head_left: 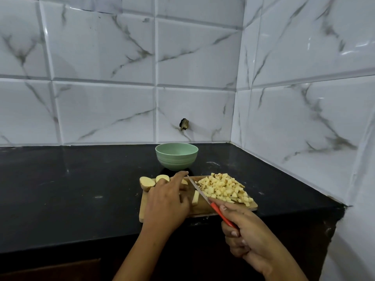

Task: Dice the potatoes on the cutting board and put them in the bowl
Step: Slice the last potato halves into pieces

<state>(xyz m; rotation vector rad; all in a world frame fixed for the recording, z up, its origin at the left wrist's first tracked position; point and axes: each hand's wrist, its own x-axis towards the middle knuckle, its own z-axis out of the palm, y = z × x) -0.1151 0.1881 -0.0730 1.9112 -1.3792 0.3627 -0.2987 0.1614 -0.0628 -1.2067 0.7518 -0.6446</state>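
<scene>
**A:** Head view, stock?

**B:** One green bowl on the black counter, just behind one cutting board. One heap of diced potato on the board's right end. Two potato halves at its far left. One potato strip mid-board.

**A:** Hands?

**B:** Two. Right hand grips one red-handled knife, blade beside the heap. Left hand lies on the board by the strip; its grip cannot be told.

Diced potato heaped at the right of the wooden cutting board, halves at its left, green bowl behind
</scene>
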